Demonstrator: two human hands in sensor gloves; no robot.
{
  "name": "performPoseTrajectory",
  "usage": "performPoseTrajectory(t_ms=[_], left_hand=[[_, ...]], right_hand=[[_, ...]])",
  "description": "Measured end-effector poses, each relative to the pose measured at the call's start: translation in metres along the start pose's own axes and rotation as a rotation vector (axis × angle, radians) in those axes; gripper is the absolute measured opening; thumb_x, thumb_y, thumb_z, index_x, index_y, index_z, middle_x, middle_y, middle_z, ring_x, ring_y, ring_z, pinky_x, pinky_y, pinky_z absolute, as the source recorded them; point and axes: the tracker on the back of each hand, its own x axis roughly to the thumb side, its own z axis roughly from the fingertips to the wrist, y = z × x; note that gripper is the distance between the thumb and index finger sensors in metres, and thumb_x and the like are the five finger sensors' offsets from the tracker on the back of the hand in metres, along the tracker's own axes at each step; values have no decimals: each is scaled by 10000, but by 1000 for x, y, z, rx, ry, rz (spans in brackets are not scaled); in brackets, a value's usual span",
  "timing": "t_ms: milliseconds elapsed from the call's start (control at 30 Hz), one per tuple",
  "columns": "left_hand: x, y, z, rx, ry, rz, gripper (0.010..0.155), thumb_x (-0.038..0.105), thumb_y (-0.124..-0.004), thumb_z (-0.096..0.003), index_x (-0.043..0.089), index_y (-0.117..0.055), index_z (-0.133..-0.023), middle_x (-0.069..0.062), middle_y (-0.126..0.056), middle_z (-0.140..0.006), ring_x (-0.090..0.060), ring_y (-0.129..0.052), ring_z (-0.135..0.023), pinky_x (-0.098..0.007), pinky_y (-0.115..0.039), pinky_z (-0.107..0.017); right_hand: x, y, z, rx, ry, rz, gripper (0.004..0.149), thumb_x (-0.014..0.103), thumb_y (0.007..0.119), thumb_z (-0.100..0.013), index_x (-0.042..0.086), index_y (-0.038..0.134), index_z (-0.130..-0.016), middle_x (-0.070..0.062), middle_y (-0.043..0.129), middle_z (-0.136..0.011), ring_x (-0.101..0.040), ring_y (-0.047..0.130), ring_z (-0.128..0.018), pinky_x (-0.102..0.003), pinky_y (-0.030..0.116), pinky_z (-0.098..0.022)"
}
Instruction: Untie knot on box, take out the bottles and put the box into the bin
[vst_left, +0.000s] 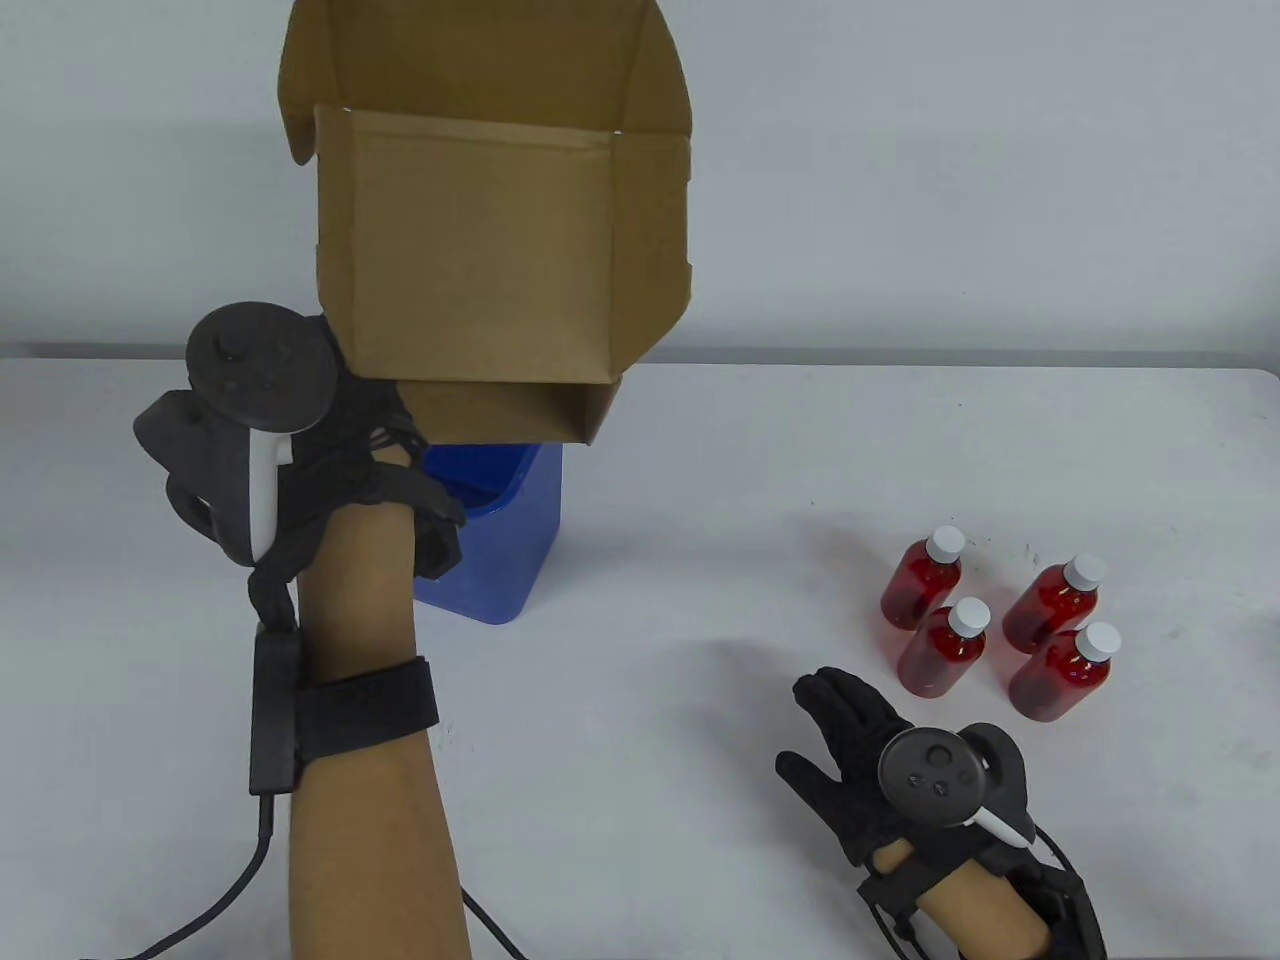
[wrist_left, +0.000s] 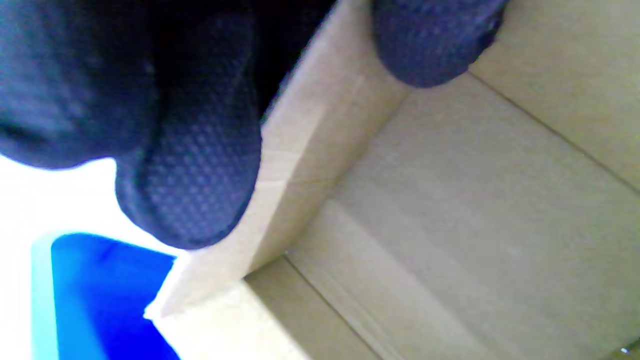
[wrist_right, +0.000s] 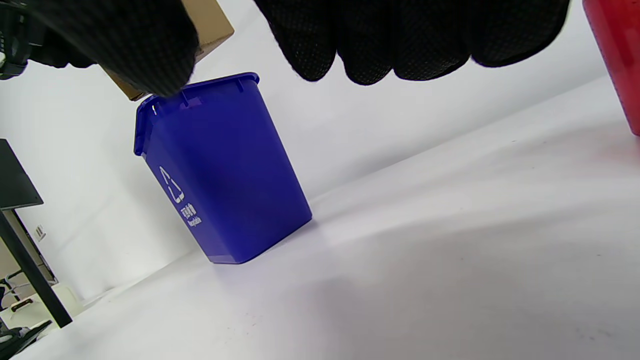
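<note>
An open brown cardboard box (vst_left: 480, 260) hangs in the air above the blue bin (vst_left: 500, 545), its lid flaps standing up. My left hand (vst_left: 385, 440) grips its lower left wall. In the left wrist view gloved fingers (wrist_left: 195, 165) pinch the box wall (wrist_left: 310, 150), with the bin (wrist_left: 105, 300) below. Several red bottles (vst_left: 1000, 625) with white caps stand on the table at the right. My right hand (vst_left: 845, 725) rests flat on the table in front of them, fingers straight, holding nothing. The right wrist view shows the bin (wrist_right: 220, 170) with a box corner (wrist_right: 210, 25) over it.
The white table (vst_left: 700, 520) runs to a white wall at the back. A black cable (vst_left: 230, 890) trails from my left wrist strap. At the far left of the right wrist view stands a dark table leg (wrist_right: 30, 260).
</note>
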Motion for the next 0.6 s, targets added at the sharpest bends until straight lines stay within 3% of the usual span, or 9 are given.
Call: performPoseTrajectory(t_ms=[233, 400, 600], left_hand=[[-14, -1, -11, 52, 60, 14, 558, 426, -706, -490, 107, -747, -946, -208, -867, -881, -437, -1130, -494, -476, -1003, -342], [-26, -9, -16, 90, 71, -59, 561, 405, -720, -487, 123, -738, -972, -214, -839, -909, -465, -1104, -548, -500, -979, -406], [-48, -28, -26, 37, 119, -8, 562, 390, -765, -475, 105, -776, -959, -238, -871, -884, -492, -1099, -570, -530, -963, -431]], right_hand=[[5, 0, 2, -1, -17, -1, 738, 524, 680, -496, 24, 525, -1016, -248, 491, -1034, -557, 592, -906, -666, 573, -596], [3, 0, 2, -3, -12, -10, 738, 524, 680, -497, 23, 524, -1016, -247, 489, -1034, -553, 581, -913, -667, 571, -595], [3, -1, 2, -1, -5, -14, 737, 523, 681, -496, 23, 524, -1015, -248, 490, -1034, -558, 588, -907, -668, 571, -594]])
